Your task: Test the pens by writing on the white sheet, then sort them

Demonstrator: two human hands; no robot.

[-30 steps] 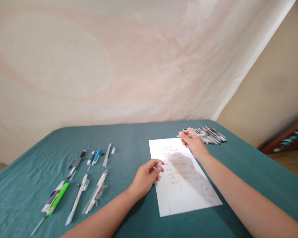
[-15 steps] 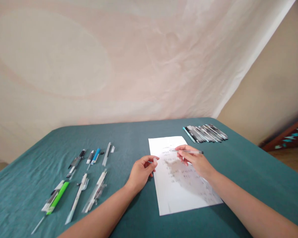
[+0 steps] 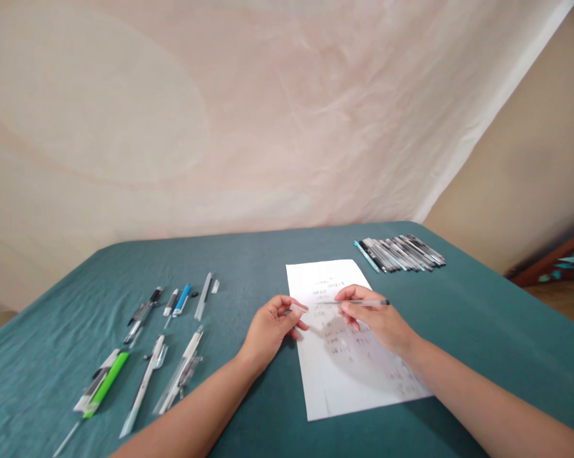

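Note:
My right hand [image 3: 375, 321] pinches a slim clear pen [image 3: 363, 303] that lies level above the white sheet of paper [image 3: 349, 375], its tip pointing left. My left hand [image 3: 270, 331] rests at the sheet's left edge; its thumb and fingers pinch a small clear cap [image 3: 298, 308] close to the pen's tip. The sheet carries faint handwriting. Both hands hover near the upper half of the paper.
A row of several pens [image 3: 401, 252] lies at the table's far right. Several more pens and a green marker [image 3: 103, 385] are spread on the left of the teal tablecloth [image 3: 249, 267]. A pale cloth backdrop hangs behind.
My right hand took a pen from the far-right row and carried it back over the paper. It now meets my left hand, which lifted slightly from the sheet's edge.

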